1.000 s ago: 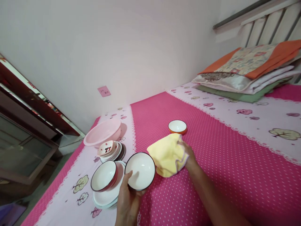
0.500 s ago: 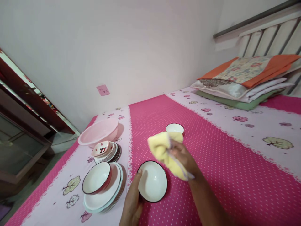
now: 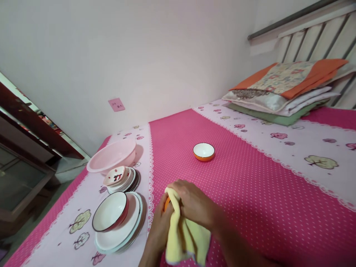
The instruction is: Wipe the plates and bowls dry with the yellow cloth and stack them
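Note:
My left hand (image 3: 159,227) grips a bowl (image 3: 166,203) low in the middle; only a sliver of its orange outside shows. My right hand (image 3: 193,202) presses a yellow cloth (image 3: 183,237) over that bowl, fingers closed on the cloth, which hangs down over it. Both hands are together above the pink dotted bedspread (image 3: 250,193). A small orange bowl with a white inside (image 3: 204,151) stands alone farther back on the bed.
Left of my hands, a red-rimmed bowl (image 3: 110,210) sits on a stack of white plates (image 3: 130,231). Behind it lie a stack of small dishes (image 3: 122,177) and a pink plastic basin (image 3: 111,156). Folded bedding (image 3: 280,92) is at the far right. The bed's left edge drops to the floor.
The bowl, earlier open with its white inside showing, is now covered by the cloth. My right hand brought the cloth down from beside the bowl onto it, and both hands drew nearer.

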`<state>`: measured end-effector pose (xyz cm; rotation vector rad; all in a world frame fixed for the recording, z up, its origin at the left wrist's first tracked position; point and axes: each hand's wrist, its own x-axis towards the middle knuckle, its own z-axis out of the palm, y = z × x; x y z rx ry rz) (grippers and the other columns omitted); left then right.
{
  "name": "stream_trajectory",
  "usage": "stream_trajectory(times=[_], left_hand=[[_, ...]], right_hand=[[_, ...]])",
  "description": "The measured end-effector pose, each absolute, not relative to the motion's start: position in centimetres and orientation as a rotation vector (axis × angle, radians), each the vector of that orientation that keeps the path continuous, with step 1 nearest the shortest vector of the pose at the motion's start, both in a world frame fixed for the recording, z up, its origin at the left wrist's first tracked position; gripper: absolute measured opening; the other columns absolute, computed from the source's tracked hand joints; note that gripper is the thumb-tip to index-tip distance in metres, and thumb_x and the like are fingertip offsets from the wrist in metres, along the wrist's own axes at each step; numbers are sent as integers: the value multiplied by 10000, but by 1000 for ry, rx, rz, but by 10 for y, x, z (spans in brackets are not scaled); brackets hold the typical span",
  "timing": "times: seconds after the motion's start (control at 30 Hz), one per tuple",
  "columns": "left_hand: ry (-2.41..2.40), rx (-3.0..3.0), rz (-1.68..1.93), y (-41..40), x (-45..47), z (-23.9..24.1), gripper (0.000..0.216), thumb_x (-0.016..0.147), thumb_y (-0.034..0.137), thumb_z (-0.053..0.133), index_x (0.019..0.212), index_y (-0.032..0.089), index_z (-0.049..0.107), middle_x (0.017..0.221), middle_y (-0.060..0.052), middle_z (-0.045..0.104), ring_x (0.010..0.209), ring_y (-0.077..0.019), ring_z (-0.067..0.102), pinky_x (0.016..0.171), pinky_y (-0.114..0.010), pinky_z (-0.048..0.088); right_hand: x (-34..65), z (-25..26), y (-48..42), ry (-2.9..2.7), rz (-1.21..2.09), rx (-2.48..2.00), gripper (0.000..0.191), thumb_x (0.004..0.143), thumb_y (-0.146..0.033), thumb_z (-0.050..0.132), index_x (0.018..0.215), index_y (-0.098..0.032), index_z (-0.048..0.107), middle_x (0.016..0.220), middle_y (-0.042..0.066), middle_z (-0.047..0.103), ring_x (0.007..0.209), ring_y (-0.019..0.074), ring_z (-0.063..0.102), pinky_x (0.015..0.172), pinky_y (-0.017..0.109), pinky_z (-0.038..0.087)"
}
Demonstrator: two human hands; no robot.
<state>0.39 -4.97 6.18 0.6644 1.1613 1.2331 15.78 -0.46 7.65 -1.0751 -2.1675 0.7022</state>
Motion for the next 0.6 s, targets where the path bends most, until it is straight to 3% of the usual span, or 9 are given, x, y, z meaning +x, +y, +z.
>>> stream_trajectory(times=[0.1, 0.23, 0.4, 0.5, 0.6], left_hand=[[1313, 1001, 1107, -47, -1, 66, 323, 802, 318, 820, 1082, 178, 739, 1156, -87, 761, 1142, -313, 664, 977, -360, 509], [1417, 1152, 1063, -45, -7, 64, 370, 797, 439, 760, 1051, 179, 692, 1010, -83, 733, 957, -287, 665, 806, -346, 508], [1417, 1186, 1026, -48, -9, 64, 412, 809, 522, 775, 1026, 204, 631, 928, -52, 686, 848, -241, 634, 737, -313, 476], [1374, 1163, 982, -49, -8, 70, 460, 820, 563, 785, 1034, 213, 577, 927, -54, 695, 805, -225, 644, 714, -304, 475], [1410, 1201, 926, -47, -8, 79, 549, 837, 537, 786, 1203, 199, 555, 985, -88, 730, 834, -251, 684, 736, -326, 500]], right_hand=[[147, 77, -5, -2229, 608, -1099, 190, 905, -47, 580, 954, -213, 657, 1000, 49, 702, 896, 193, 625, 769, 291, 392], [145, 74, 3, -2181, 646, -1118, 195, 929, -92, 600, 770, -202, 575, 834, 11, 664, 742, 153, 570, 671, 289, 321], [156, 70, 10, -2115, 863, -1048, 173, 850, -100, 683, 748, -200, 584, 775, -28, 662, 703, 128, 570, 626, 264, 295], [158, 74, 7, -2166, 883, -1007, 119, 871, -173, 704, 785, -204, 628, 807, -14, 688, 727, 140, 586, 637, 263, 310], [154, 78, 4, -2201, 823, -1065, 152, 913, -243, 693, 783, -198, 628, 812, 10, 688, 714, 148, 577, 642, 270, 313]])
